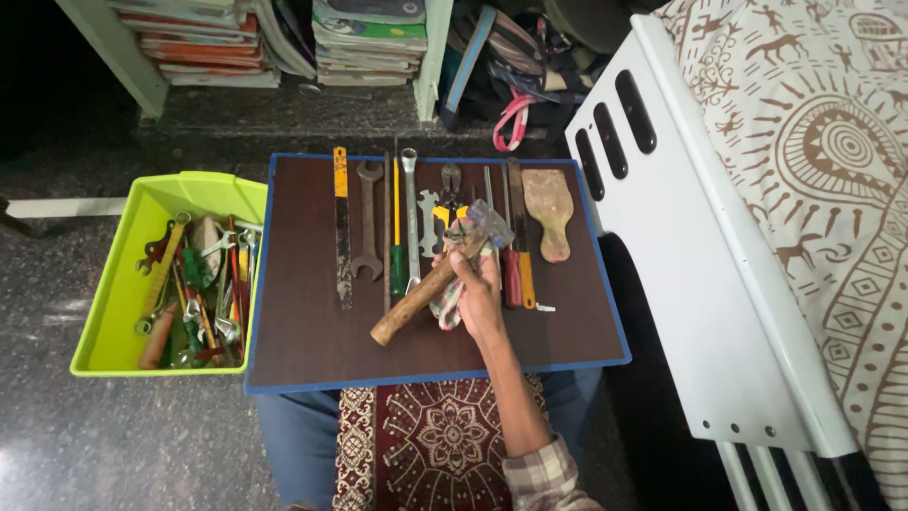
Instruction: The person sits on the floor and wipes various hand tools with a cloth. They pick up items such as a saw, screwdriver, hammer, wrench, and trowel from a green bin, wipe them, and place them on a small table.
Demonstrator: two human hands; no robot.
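My right hand (480, 291) grips a hammer (416, 301) just below its metal head, together with a striped cloth (448, 310). The hammer lies slanted over a dark brown board with a blue rim (284, 374) on my lap, its wooden handle pointing down-left. Behind the hand a row of tools lies on the board: a yellow and black flat file (341, 227), an open-ended spanner (367, 222), a green-handled screwdriver (397, 260), a ring spanner (410, 203), pliers (451, 185), a red-handled screwdriver (512, 276) and a worn flat scraper (549, 213). My left hand is out of sight.
A lime green bin (113, 284) full of spanners and other hand tools stands left of the board on the dark floor. A white bed frame (681, 274) with a patterned sheet (832, 161) fills the right side. Shelves of stacked books (369, 43) and bags stand behind.
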